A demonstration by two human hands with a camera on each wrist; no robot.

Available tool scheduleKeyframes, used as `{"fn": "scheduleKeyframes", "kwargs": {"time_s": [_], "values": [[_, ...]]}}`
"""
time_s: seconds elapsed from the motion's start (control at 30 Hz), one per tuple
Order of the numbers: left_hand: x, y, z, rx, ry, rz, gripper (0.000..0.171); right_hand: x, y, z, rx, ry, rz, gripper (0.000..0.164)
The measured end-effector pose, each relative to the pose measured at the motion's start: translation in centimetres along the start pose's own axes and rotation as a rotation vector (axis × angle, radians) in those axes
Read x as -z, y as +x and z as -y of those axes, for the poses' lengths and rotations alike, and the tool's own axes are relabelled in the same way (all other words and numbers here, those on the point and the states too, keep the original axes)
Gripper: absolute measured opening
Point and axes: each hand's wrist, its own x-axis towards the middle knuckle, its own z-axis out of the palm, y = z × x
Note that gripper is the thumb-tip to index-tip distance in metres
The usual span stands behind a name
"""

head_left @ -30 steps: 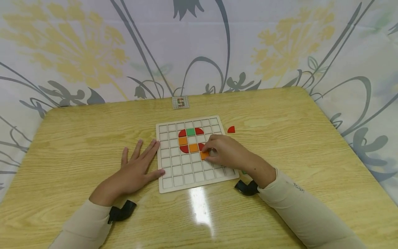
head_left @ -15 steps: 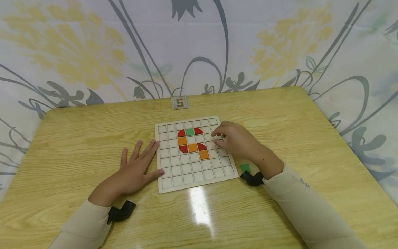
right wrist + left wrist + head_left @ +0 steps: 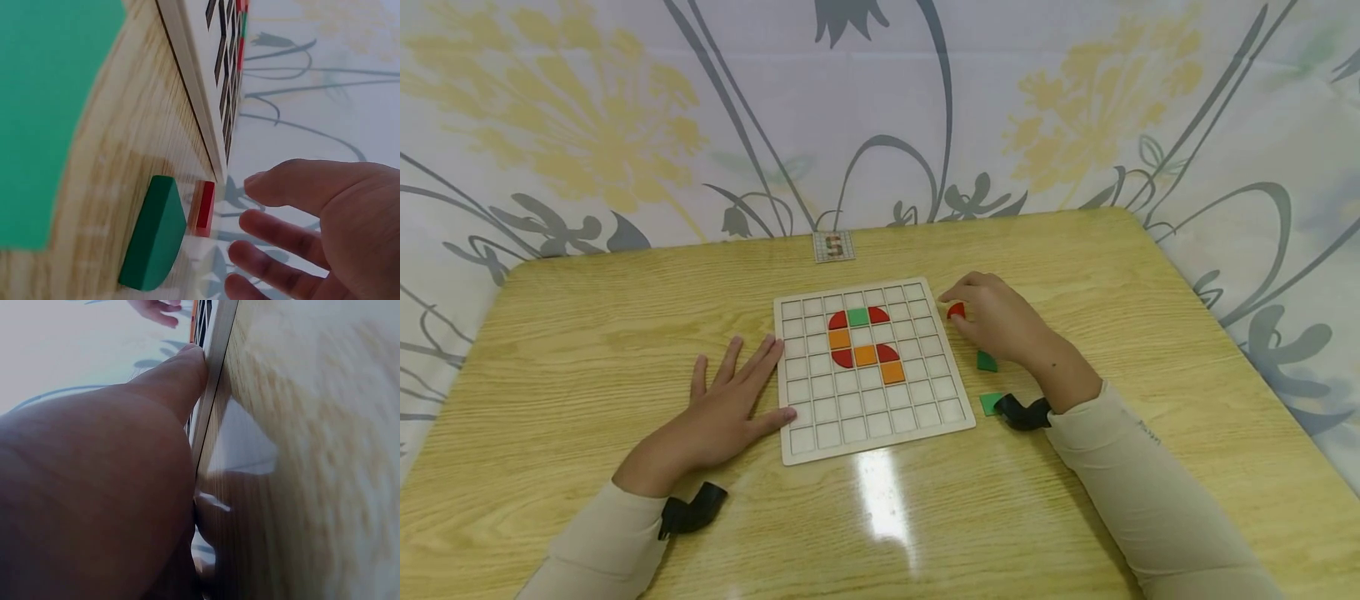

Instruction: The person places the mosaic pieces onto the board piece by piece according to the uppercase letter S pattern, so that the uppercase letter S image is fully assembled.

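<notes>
A pale wooden grid board (image 3: pixel 852 409) lies mid-table. Set in its cells are a green square (image 3: pixel 857 317), several red quarter-round tiles (image 3: pixel 842 358) and several orange squares (image 3: pixel 892 372). My left hand (image 3: pixel 715 425) lies spread, its fingertips and thumb touching the board's left edge. Off the board's right side, my right hand (image 3: pixel 1003 321) hovers over a loose red quarter-round tile (image 3: pixel 956 311) with its fingers parted. In the right wrist view, a gap shows between those fingers and the red tile (image 3: pixel 205 208).
Near my right wrist lie a green curved-edge tile (image 3: pixel 987 362) and a green square tile (image 3: pixel 989 404), the latter partly behind the black wrist camera (image 3: pixel 1022 412). A small card (image 3: pixel 834 247) with a gridded coloured figure lies at the table's back edge, before a floral cloth.
My right hand has left the orange square on the board and moved right and away from me to the loose red tile. The left hand has stayed put.
</notes>
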Motion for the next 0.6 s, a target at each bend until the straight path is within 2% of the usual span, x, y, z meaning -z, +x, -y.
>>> {"fn": "scheduleKeyframes", "kwargs": {"time_s": [0.23, 0.43, 0.6], "values": [[0.01, -0.03, -0.06, 0.002, -0.005, -0.001, 0.089, -0.14, 0.08, -0.62, -0.039, 0.025, 0.062, 0.03], [0.08, -0.06, -0.07, 0.001, -0.001, -0.002, 0.089, -0.15, -0.04, -0.79, -0.009, 0.053, 0.072, 0.025], [0.07, -0.07, -0.06, -0.001, -0.001, -0.003, 0.089, -0.07, -0.19, -0.76, -0.029, 0.043, 0.083, 0.026]]}}
